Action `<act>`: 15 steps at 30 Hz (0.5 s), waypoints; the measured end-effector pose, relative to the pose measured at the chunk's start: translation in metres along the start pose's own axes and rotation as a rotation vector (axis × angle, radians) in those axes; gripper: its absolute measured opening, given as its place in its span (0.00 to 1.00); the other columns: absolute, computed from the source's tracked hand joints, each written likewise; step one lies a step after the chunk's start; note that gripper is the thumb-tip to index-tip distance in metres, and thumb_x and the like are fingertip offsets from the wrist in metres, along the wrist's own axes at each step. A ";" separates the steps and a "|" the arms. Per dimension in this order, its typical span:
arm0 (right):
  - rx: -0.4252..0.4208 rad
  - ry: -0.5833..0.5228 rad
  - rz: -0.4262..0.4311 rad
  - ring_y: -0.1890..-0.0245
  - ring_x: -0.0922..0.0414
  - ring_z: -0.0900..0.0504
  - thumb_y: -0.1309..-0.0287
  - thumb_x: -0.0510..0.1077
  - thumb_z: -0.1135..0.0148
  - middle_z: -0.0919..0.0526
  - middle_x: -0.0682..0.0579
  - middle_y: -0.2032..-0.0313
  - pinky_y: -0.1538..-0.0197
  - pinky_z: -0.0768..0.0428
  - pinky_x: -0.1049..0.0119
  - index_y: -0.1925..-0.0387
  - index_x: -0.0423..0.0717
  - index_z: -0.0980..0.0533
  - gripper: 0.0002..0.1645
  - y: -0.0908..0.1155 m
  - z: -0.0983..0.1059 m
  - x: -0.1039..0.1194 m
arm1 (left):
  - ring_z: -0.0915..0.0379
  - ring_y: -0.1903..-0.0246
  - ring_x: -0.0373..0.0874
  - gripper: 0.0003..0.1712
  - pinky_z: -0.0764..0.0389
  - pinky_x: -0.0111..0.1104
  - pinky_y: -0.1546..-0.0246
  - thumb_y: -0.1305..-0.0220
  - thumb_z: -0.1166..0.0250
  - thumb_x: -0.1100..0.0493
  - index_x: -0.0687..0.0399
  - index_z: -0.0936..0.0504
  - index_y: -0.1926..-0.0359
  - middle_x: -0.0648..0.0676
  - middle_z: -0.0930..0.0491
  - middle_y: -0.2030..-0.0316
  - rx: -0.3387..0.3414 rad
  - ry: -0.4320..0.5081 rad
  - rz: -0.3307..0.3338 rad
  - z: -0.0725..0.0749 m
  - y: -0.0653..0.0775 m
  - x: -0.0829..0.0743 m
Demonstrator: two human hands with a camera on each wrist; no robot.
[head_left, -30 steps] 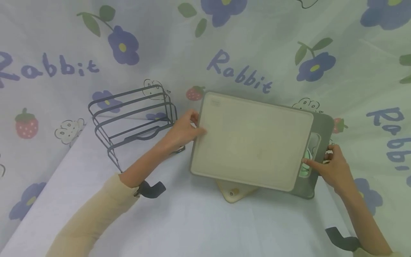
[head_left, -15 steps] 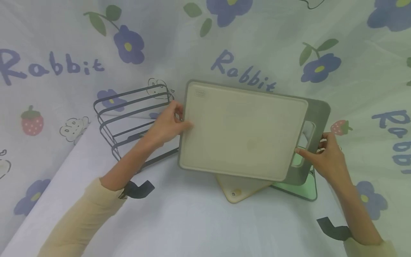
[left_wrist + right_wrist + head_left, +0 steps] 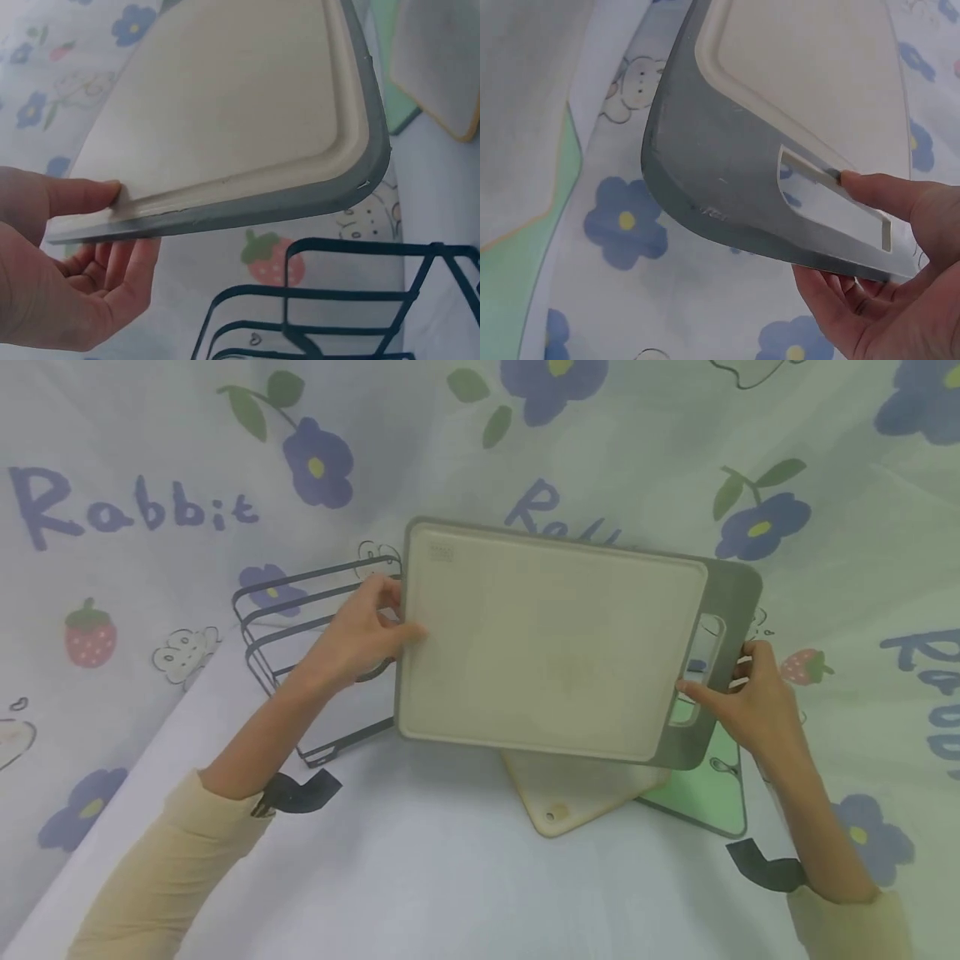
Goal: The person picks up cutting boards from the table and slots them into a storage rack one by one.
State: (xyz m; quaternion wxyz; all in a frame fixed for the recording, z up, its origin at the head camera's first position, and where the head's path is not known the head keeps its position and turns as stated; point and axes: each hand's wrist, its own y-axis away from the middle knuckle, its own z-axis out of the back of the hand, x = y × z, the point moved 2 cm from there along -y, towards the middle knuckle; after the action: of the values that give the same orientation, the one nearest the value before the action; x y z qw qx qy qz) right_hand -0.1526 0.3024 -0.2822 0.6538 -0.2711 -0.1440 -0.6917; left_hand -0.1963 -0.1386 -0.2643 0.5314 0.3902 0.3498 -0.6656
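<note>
Both hands hold up a large cutting board (image 3: 540, 643), beige with a grey rim and a grey handle end. My left hand (image 3: 360, 631) pinches its left edge, thumb on the beige face and fingers behind, as the left wrist view also shows. At the handle end, my right hand (image 3: 757, 702) grips the board with the thumb by the slot and fingers behind the outer edge. Left of the board stands a dark wire rack (image 3: 300, 631) with several upright loops, partly hidden by the left hand and board. In the left wrist view the rack (image 3: 352, 295) lies below the board's edge.
Under the raised board, a pale board with a tan edge (image 3: 555, 797) lies over a green board (image 3: 708, 789) on the white table surface (image 3: 465, 877). Behind stands a cloth backdrop (image 3: 420, 452) printed with flowers, strawberries and rabbits.
Both hands have carried the cutting board left and upward in the head view, closer to the rack. More of the green board below now shows.
</note>
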 end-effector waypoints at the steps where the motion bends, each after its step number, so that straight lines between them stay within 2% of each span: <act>1: 0.003 -0.008 0.012 0.54 0.40 0.24 0.41 0.59 0.31 0.27 0.34 0.50 0.70 0.25 0.71 0.35 0.32 0.44 0.49 -0.002 0.000 0.003 | 0.22 0.57 0.54 0.25 0.19 0.42 0.55 0.34 0.35 0.63 0.64 0.37 0.43 0.61 0.32 0.47 -0.007 -0.006 0.001 0.003 0.001 -0.001; 6: 0.042 -0.068 0.085 0.57 0.44 0.22 0.34 0.52 0.39 0.26 0.33 0.50 0.71 0.24 0.77 0.34 0.33 0.43 0.39 -0.009 0.003 0.014 | 0.24 0.56 0.53 0.25 0.20 0.42 0.54 0.33 0.35 0.61 0.63 0.37 0.43 0.60 0.33 0.46 -0.044 -0.017 0.015 0.019 0.006 -0.004; 10: 0.097 -0.138 0.115 0.63 0.59 0.20 0.30 0.43 0.48 0.26 0.34 0.50 0.69 0.16 0.72 0.33 0.36 0.44 0.30 -0.015 0.004 0.026 | 0.26 0.55 0.52 0.25 0.22 0.44 0.51 0.33 0.35 0.61 0.62 0.38 0.43 0.59 0.34 0.45 -0.070 -0.012 0.031 0.033 0.009 -0.007; 13: 0.122 -0.164 0.123 0.65 0.66 0.21 0.29 0.41 0.52 0.27 0.36 0.49 0.67 0.15 0.71 0.32 0.39 0.45 0.28 -0.020 0.006 0.035 | 0.26 0.55 0.52 0.25 0.22 0.44 0.51 0.32 0.35 0.61 0.62 0.39 0.43 0.60 0.34 0.44 -0.088 -0.023 0.037 0.044 0.012 -0.010; 15: 0.129 -0.181 0.135 0.63 0.64 0.21 0.28 0.40 0.53 0.27 0.37 0.48 0.66 0.15 0.71 0.31 0.40 0.45 0.29 -0.024 0.006 0.042 | 0.26 0.56 0.52 0.25 0.21 0.44 0.52 0.32 0.35 0.61 0.62 0.39 0.43 0.60 0.34 0.45 -0.104 -0.034 0.035 0.050 0.013 -0.012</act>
State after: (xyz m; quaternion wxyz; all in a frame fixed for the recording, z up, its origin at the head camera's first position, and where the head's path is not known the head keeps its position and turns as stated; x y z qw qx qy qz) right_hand -0.1749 0.2735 -0.2499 0.6991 -0.2987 -0.2281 -0.6082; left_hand -0.1891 -0.1801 -0.2318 0.5686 0.3567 0.3680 -0.6434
